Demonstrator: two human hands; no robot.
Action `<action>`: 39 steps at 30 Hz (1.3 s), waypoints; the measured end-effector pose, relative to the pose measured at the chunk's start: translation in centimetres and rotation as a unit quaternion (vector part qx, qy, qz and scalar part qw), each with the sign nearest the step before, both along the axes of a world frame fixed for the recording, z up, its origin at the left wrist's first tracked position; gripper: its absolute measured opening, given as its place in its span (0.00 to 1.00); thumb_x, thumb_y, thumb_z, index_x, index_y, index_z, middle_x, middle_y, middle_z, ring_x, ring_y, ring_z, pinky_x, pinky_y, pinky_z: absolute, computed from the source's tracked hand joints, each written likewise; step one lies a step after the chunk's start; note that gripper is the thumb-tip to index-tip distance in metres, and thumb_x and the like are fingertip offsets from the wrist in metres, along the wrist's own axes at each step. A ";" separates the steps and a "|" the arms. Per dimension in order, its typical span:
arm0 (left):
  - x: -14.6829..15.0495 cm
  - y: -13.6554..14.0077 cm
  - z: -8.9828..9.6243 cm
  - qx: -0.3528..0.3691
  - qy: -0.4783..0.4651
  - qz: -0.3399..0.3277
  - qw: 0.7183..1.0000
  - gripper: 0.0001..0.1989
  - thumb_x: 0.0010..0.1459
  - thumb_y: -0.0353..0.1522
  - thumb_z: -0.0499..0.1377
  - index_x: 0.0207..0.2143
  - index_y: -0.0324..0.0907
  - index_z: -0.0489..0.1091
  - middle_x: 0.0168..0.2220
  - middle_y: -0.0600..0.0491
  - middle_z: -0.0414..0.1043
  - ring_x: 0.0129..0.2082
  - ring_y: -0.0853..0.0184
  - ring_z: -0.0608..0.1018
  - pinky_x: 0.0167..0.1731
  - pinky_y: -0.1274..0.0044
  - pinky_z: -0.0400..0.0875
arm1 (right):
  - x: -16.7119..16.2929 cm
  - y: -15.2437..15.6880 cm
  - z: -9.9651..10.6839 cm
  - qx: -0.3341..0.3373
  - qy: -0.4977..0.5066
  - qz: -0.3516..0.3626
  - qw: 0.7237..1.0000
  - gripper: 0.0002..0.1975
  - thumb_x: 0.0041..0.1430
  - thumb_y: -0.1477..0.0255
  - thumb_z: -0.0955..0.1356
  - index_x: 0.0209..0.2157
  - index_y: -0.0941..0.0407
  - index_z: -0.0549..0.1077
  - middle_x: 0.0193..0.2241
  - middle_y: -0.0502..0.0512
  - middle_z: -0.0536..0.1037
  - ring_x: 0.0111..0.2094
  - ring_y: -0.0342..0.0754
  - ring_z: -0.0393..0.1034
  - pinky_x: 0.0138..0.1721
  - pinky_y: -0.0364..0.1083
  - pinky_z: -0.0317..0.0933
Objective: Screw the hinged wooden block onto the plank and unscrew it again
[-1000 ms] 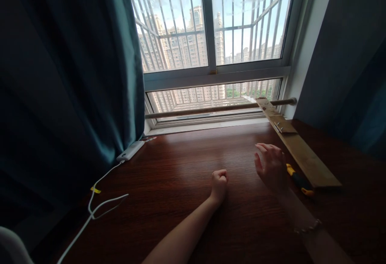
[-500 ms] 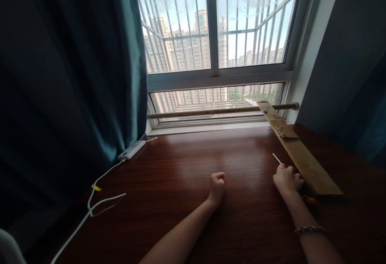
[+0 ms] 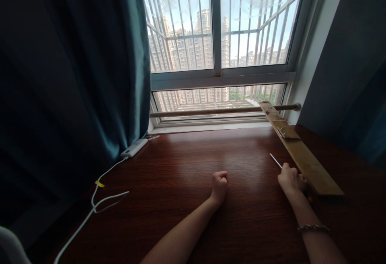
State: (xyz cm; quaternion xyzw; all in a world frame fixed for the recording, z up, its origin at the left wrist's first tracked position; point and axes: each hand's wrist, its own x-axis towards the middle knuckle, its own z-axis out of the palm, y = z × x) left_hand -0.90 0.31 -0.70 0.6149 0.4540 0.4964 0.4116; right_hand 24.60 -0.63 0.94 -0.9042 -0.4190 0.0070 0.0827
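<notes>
Knife (image 3: 275,160) blade pokes from the right hand (image 3: 290,179), fingers clamped on its handle beside the plank (image 3: 304,161); left hand (image 3: 219,183) fisted. Keep the blade angled away.

A thin blade tip (image 3: 275,160) juts from the closed right hand (image 3: 291,180), beside the wooden board (image 3: 304,160).

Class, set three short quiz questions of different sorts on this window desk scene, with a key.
1. True or false: the left hand is a closed fist on the desk.
2. What does the right hand grip? A) screwdriver B) cable C) curtain
3. Fill in: the plank's far end leans on the ____.

Key: 1 true; 2 A; 3 rod.
</notes>
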 end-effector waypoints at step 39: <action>0.0 0.4 -0.4 0.017 0.024 0.003 1.000 0.04 0.33 0.28 0.43 0.10 0.41 0.49 0.12 0.57 0.46 0.18 0.72 0.54 0.21 0.78 0.46 | -2.0 -0.7 1.5 0.018 0.058 0.071 0.996 0.20 0.58 0.72 0.59 0.52 0.57 0.56 0.31 0.63 0.75 0.37 0.60 0.71 0.33 0.51 0.62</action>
